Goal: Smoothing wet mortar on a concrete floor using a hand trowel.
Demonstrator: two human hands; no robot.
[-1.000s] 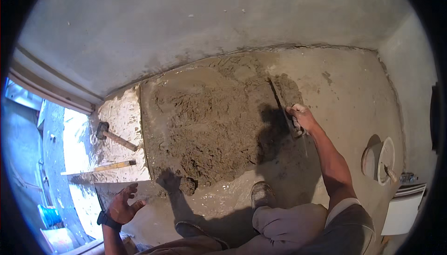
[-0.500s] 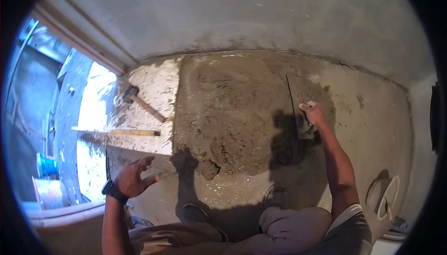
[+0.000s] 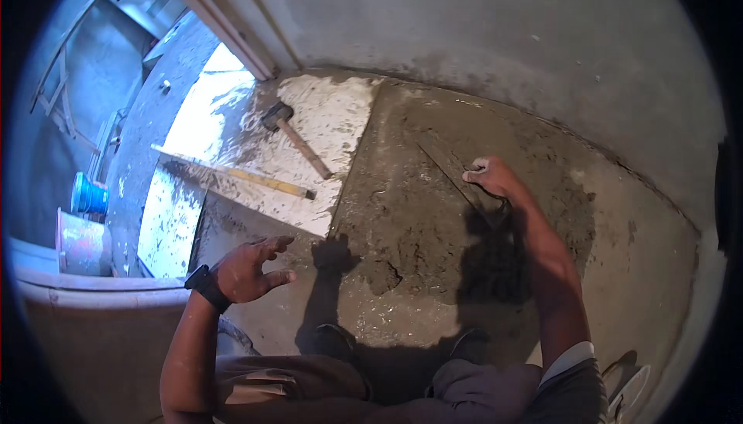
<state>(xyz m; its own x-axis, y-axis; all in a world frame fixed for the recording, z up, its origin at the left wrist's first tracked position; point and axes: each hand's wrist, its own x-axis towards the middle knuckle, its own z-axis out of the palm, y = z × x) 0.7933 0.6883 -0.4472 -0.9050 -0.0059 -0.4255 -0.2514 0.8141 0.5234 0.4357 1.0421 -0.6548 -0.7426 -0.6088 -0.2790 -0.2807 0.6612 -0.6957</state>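
Trowel [image 3: 457, 178] in the right hand [image 3: 497, 179], over wet mortar [image 3: 424, 254]

We find the trowel above the middle of the mortar; the right hand is closed around its handle. Whether the whole blade touches, we cannot tell. Its long axis lies slantwise, the far end pointing away and to the left. On the left we see open mortar up to the straight edge of a pale slab [image 3: 334, 110]; on the right, the mortar ends raggedly on bare floor [image 3: 646, 265]. The wall [image 3: 433, 21] closes the far side, and two shoes [image 3: 470, 342] stand at the near side. On the slab lie a hammer [image 3: 303, 147] and a yellow bar [image 3: 271, 182], well apart from the trowel. The left hand [image 3: 248, 271] is open and holds nothing, in the air near the slab. Farther left we notice a blue bucket [image 3: 90, 194] and a pale bucket [image 3: 83, 244].
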